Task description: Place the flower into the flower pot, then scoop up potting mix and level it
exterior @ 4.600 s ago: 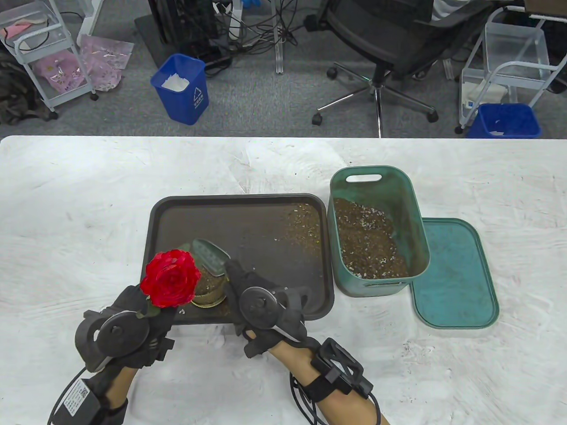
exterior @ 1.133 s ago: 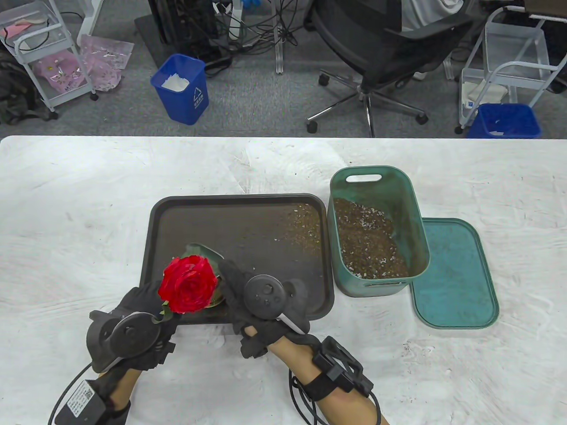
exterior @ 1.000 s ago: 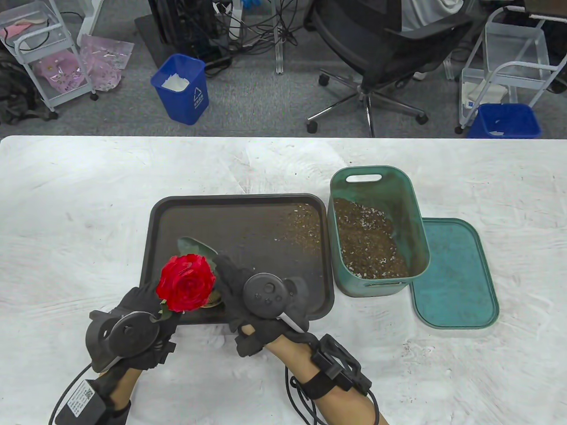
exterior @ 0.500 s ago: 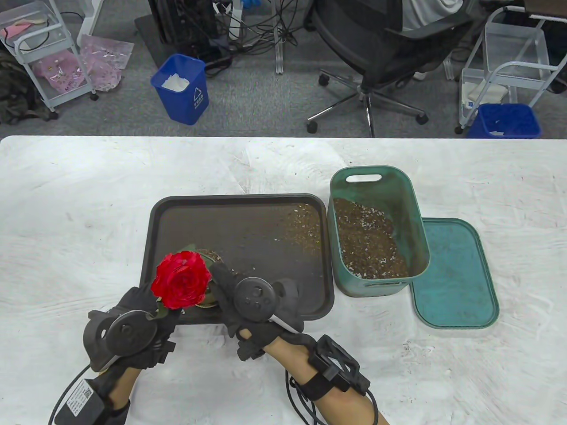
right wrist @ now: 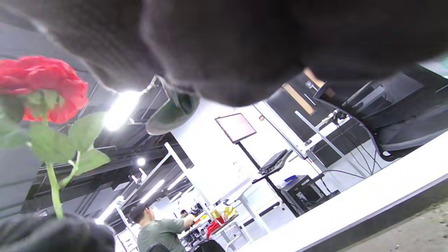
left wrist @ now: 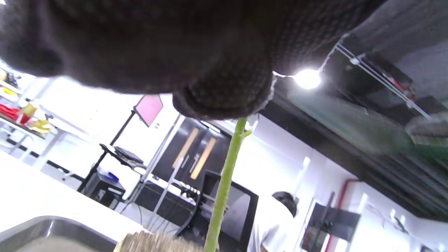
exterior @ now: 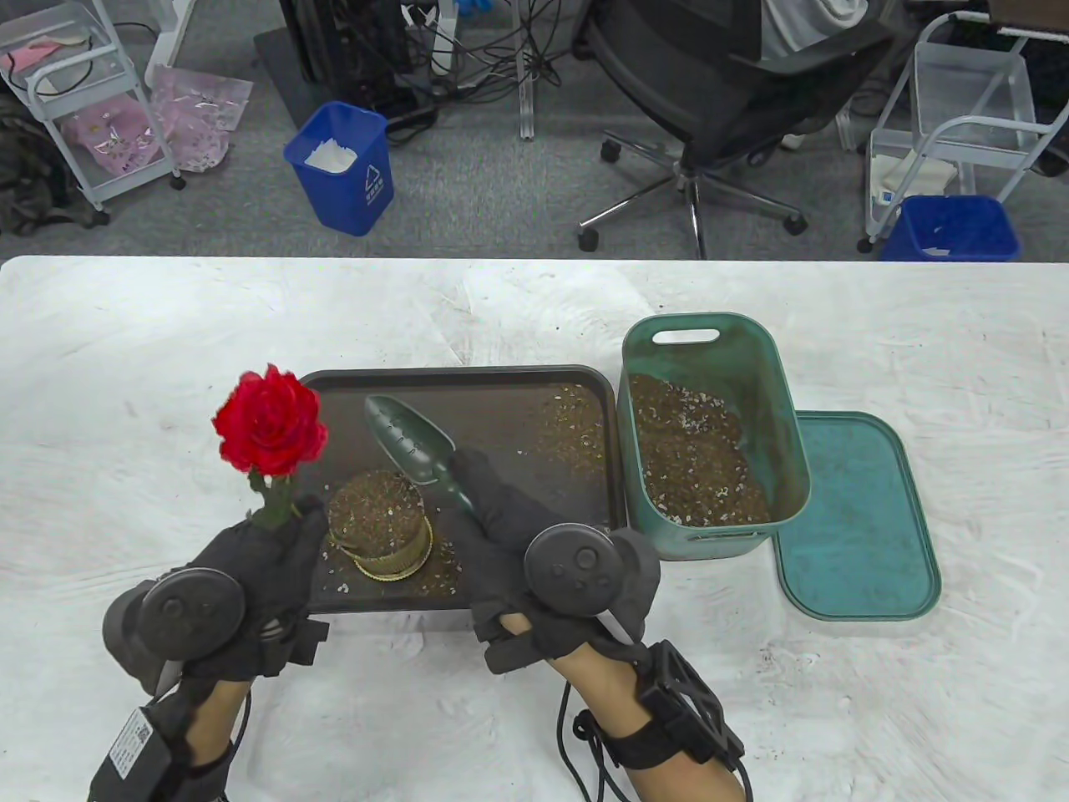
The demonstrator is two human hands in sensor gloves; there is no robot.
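Note:
My left hand point(exterior: 284, 522) grips the green stem point(left wrist: 224, 185) of a red rose point(exterior: 270, 422), which stands upright over the left rim of the dark tray point(exterior: 501, 388), just left of the pot. The small gold-rimmed flower pot point(exterior: 380, 525) sits on the tray's near side, filled to the brim with potting mix; no stem shows in it. My right hand point(exterior: 476, 493) grips the handle of a green scoop point(exterior: 409, 439) whose blade points far-left above the tray, behind the pot. The right wrist view shows the rose point(right wrist: 38, 87) and the scoop's end point(right wrist: 173, 113).
A green bin point(exterior: 785, 418) half full of potting mix stands right of the tray, its lid point(exterior: 860, 518) flat on the table beside it. Loose mix lies scattered around the pot and in the tray's far right corner. A white cloth covers the table.
The left hand carried the rose left and farther back, off the pot, so the filled pot now shows. The right hand drew back to the right and lifted the scoop clear of the pot.

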